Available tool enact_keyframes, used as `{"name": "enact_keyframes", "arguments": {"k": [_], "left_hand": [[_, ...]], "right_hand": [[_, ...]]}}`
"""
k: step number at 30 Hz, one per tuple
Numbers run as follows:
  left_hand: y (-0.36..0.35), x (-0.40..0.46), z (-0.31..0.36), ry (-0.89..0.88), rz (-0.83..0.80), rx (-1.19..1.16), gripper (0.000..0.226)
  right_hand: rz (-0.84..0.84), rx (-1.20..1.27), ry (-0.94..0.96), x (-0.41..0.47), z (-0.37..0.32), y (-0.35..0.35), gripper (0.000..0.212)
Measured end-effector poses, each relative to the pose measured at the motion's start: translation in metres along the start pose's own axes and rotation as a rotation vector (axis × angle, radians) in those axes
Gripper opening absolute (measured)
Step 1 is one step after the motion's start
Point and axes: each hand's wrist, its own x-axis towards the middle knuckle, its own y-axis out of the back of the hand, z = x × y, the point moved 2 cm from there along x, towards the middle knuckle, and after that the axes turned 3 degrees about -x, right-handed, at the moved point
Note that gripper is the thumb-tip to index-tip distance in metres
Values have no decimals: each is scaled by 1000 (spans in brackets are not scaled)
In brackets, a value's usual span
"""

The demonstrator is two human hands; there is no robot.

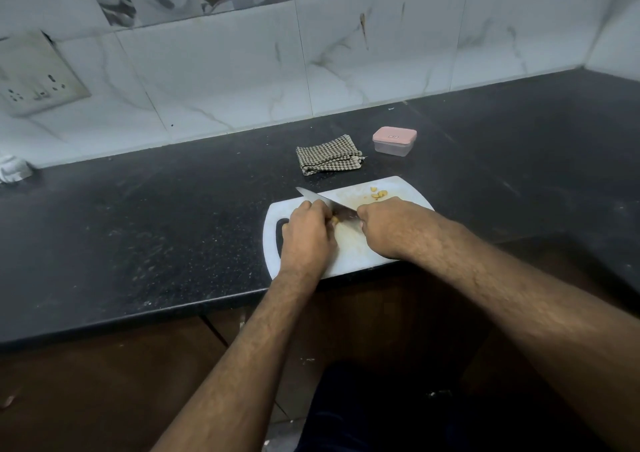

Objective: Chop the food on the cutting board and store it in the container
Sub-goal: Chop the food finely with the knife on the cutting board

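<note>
Chopping now: right hand [384,225] grips the knife [325,202], left hand [306,235] pinches the food [335,220] on the board [349,244]. Next comes gathering the pieces [377,193] and opening the lidded container [394,140].

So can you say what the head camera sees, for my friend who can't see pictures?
Two hands chop small yellowish food on a white cutting board: the right hand holds a knife, the left hand steadies a piece by the blade. Cut bits lie at the board's far edge; beyond it, on the black counter, sit a checked cloth and a pink-lidded container.
</note>
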Motion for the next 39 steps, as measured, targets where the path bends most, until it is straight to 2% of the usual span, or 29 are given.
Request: {"name": "enact_keyframes", "arguments": {"k": [5, 10, 15, 24, 39], "left_hand": [[-1, 0, -4, -19, 29, -50, 21], [-2, 1, -6, -23, 31, -41, 7], [1, 0, -8, -9, 27, -49, 13], [3, 1, -7, 61, 31, -59, 10], [4, 0, -7, 47, 55, -33, 8]], "right_hand": [[-48, 1, 12, 10, -5, -4, 37], [-8, 49, -11, 13, -4, -18, 30], [28, 67, -34, 8, -5, -20, 31], [48, 66, -41, -2, -2, -9, 30], [55, 53, -38, -10, -1, -4, 32]]}}
